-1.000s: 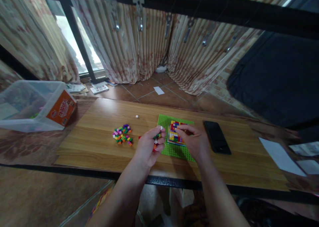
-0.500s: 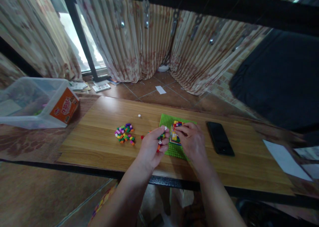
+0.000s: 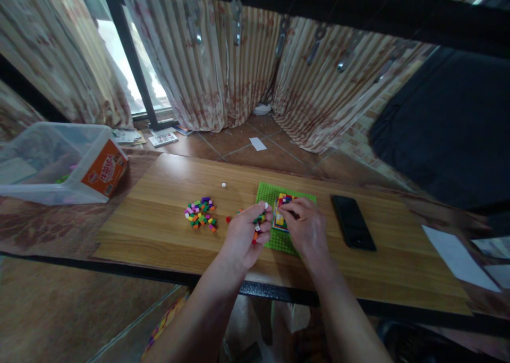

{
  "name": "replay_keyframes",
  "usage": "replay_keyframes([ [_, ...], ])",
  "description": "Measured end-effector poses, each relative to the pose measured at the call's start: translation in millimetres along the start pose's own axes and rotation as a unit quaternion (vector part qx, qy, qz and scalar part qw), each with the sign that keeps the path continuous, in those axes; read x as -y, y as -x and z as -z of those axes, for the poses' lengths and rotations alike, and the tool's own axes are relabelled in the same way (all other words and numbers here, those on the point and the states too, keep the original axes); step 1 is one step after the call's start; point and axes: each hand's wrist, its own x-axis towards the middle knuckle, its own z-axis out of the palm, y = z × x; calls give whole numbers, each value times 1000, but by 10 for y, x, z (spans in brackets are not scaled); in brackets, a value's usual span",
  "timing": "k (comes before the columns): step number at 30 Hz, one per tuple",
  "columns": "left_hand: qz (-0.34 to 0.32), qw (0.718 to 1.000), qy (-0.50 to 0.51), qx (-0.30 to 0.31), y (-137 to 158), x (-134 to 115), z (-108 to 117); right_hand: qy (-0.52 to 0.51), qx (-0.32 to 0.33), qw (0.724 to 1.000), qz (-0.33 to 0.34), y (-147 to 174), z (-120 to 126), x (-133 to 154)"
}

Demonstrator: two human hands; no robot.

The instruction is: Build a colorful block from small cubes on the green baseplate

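My left hand [image 3: 243,235] is closed around several small toy bricks [image 3: 258,227], white, green and red ones showing between the fingers. A white brick [image 3: 266,205] sticks out by its thumb tip. Just to the right, my right hand [image 3: 306,222] pinches a small toy brick, mostly hidden by the fingertips, at the top of a colourful brick block [image 3: 280,219]. That block, with yellow, red and white pieces, stands on a green studded baseplate [image 3: 282,242]. Both hands cover part of the baseplate.
Loose mixed bricks [image 3: 201,214] lie in a pile on the wooden board [image 3: 151,235]. A single white brick [image 3: 223,185] and a red brick [image 3: 228,220] lie apart. A black phone [image 3: 353,222] is at the right. At far left stands a clear plastic tub [image 3: 51,193].
My right fingertips have shifted very slightly over the brick block. My left hand keeps its grip on the bricks, and the whole view has moved a little.
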Motion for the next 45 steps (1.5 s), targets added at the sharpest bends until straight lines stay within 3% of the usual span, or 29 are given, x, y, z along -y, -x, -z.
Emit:
replay_keyframes([
  [12, 1, 1000, -11, -4, -9, 27, 21, -44, 21, 999, -19, -14, 6, 25],
  [18, 1, 1000, -26, -16, -21, 49, 7, -170, -25, 983, -61, 27, 115, 49],
  [24, 7, 999, -34, 3, -49, 129, -1, -235, 52, 970, -20, 5, 225, 180],
  [30, 8, 998, -55, 17, -61, 178, -2, -252, 64, 965, -20, -2, 222, 204],
  [34, 5, 999, -50, 2, -62, 163, 1, -231, 14, 971, -53, -18, 256, 65],
  [37, -10, 999, -36, -27, -51, 112, 2, -146, -17, 987, -64, -22, 275, -86],
  [40, -18, 999, -23, -35, -40, 60, 3, -79, -7, 995, -59, -7, 251, -192],
  [45, -24, 999, -17, -36, -35, 39, 4, -52, -3, 998, -42, 12, 162, -205],
])
